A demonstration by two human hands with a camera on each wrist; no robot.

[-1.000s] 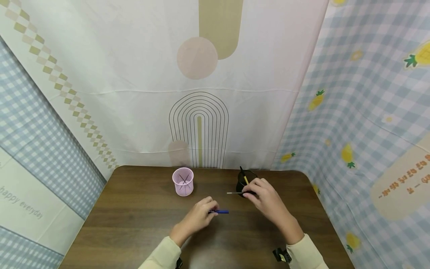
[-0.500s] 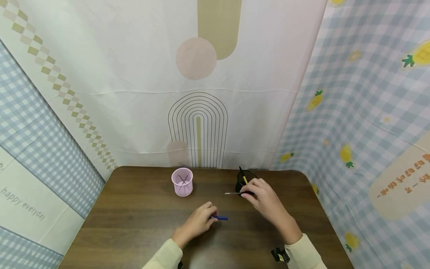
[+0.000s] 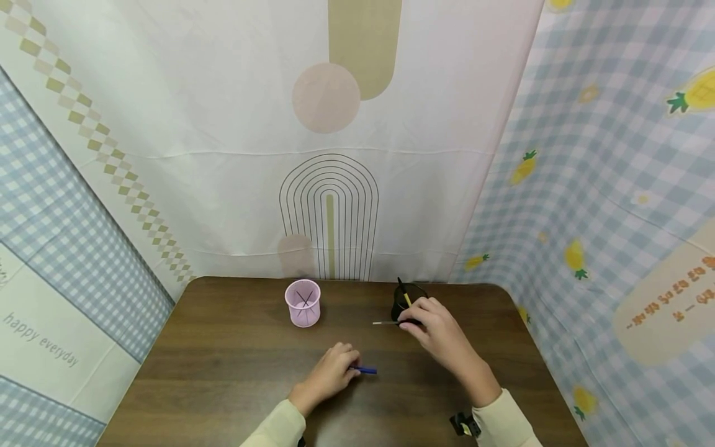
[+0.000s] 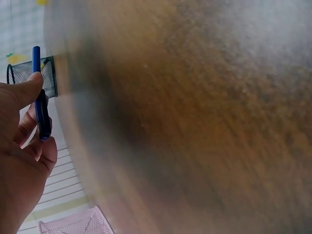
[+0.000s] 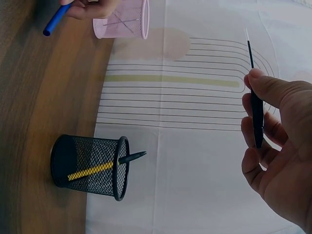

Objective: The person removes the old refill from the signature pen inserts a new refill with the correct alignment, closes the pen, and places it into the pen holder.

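Head view: the left hand (image 3: 329, 375) pinches a blue pen (image 3: 365, 370) low over the middle of the brown desk (image 3: 223, 360), fingers curled round its near end. The right hand (image 3: 432, 326) grips a thin black pen (image 3: 385, 322) with a pale tip, held level just in front of the black mesh holder (image 3: 403, 301), where a yellow pencil (image 3: 408, 299) leans. A pink mesh holder (image 3: 303, 302) stands well to the left.
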